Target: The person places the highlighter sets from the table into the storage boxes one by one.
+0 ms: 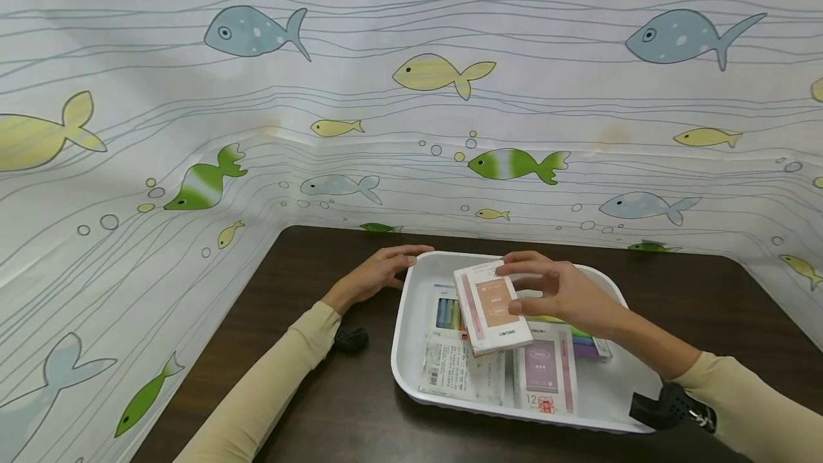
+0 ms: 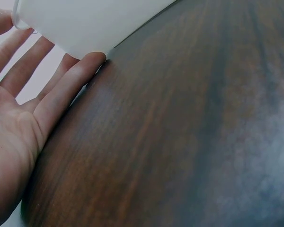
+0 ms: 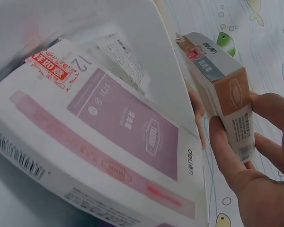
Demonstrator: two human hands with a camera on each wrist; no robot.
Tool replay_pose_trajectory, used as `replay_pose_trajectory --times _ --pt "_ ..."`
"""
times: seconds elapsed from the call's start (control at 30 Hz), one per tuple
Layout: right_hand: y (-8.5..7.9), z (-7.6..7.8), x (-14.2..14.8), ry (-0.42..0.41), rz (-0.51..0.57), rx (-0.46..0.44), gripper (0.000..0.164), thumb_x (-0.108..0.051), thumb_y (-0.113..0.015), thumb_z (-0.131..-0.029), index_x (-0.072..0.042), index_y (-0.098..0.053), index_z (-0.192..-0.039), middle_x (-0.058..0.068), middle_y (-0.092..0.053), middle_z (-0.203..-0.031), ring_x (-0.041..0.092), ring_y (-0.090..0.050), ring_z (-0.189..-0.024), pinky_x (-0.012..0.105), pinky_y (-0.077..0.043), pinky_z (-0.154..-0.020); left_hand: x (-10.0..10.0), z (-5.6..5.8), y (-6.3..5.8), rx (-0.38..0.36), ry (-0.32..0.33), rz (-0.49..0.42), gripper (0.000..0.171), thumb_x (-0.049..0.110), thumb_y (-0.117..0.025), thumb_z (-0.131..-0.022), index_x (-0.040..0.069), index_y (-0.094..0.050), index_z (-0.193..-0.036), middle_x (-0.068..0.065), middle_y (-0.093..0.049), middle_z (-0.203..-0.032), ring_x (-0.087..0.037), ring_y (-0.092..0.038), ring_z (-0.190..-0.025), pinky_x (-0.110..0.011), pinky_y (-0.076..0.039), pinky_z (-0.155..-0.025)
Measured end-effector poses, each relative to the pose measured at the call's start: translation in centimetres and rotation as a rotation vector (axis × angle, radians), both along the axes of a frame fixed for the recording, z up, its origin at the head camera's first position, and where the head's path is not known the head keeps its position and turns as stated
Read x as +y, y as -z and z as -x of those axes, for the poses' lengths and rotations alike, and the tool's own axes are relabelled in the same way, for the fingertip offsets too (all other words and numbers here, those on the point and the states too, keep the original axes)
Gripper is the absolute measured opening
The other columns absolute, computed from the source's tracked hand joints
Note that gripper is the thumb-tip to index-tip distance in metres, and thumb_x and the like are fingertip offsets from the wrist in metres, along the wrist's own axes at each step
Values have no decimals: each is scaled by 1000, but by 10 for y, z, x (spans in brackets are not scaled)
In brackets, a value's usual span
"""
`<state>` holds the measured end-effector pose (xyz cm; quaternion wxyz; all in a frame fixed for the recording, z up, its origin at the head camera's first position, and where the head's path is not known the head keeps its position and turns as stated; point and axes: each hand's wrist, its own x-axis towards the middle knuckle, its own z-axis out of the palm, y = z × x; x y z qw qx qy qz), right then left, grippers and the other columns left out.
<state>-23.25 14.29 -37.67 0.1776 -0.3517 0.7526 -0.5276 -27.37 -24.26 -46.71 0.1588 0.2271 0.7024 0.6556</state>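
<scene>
My right hand (image 1: 566, 295) holds a small white cardboard box (image 1: 474, 309) with an orange-brown panel, tilted above the white plastic tray (image 1: 401, 338). In the right wrist view, thumb and fingers pinch this box by its sides. The left hand (image 1: 376, 274) touches the tray's far-left corner, its fingers mostly straight along the outer wall in the left wrist view. Below the held box, a white box with a purple panel (image 3: 123, 123) lies in the tray. Beside it are a clear-wrapped white pack (image 1: 459, 370) with printed text and a pack with coloured sticks (image 1: 445, 313), partly covered.
A rainbow-coloured box (image 1: 588, 345) lies at the tray's right, partly hidden by my right hand. The tray stands on a dark wooden table (image 1: 308, 391). Fish-patterned cloth (image 1: 360, 91) hangs behind and at the sides. Black wrist straps (image 1: 669, 409) sit at both sleeves.
</scene>
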Motion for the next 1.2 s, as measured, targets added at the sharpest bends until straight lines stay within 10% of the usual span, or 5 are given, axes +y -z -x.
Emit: replay_pose_trajectory --times 0.1,0.37,0.93,1.2 --pt "0 -2 0 -53 -32 27 51 -13 -79 -91 -15 -63 -140 9 -44 -152 39 -54 -128 37 -53 -95 4 2 0 -6 7 -3 45 30 -51 -109 18 -51 -153 -6 -48 -151 -31 -52 -131 -55 -52 -92" --pt "-5 3 12 66 -183 485 37 -22 -73 -97 -29 -65 -133 -12 -64 -130 13 -56 -122 38 -50 -96 8 5 -2 -27 -6 5 46 32 -53 -108 19 -51 -152 -4 -48 -151 -30 -51 -131 -54 -53 -92" --pt "-6 -13 71 383 -240 505 49 -24 -74 -96 -24 -61 -143 5 -55 -145 34 -45 -134 74 -33 -100 3 6 8 -31 4 0 46 32 -53 -109 19 -51 -152 -6 -48 -152 -31 -54 -128 -55 -54 -90" --pt "-26 0 97 458 -394 781 62 -34 -80 -89 -17 -59 -145 11 -51 -148 44 -43 -135 74 -33 -99 -5 -4 0 -38 -22 81 48 33 -52 -109 16 -49 -153 -8 -52 -147 -31 -57 -124 -52 -54 -90"
